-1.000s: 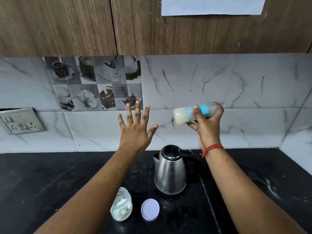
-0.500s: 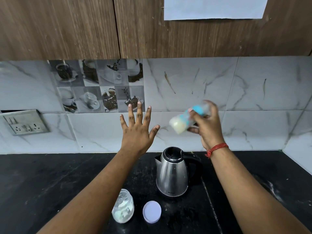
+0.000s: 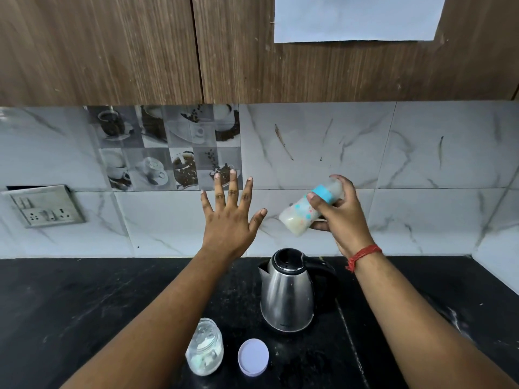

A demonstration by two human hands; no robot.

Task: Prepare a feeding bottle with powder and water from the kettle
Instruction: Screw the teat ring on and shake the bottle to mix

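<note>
The left hand (image 3: pixel 229 220) is hovering raised, palm away, fingers spread straight. The right hand (image 3: pixel 341 217) is gripping a tilted feeding bottle (image 3: pixel 302 213), wrist bent.

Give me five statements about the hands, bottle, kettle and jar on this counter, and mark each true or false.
1. The right hand grips the feeding bottle, which is tilted. True.
2. The left hand rests on the kettle. False: it is raised above the counter with fingers spread, touching nothing.
3. The glass jar has its lid screwed on. False: the round lid lies on the counter beside the jar.
4. The bottle holds a milky white liquid. True.
5. The kettle stands to the left of the jar. False: it stands to the right of the jar and farther back.
</note>
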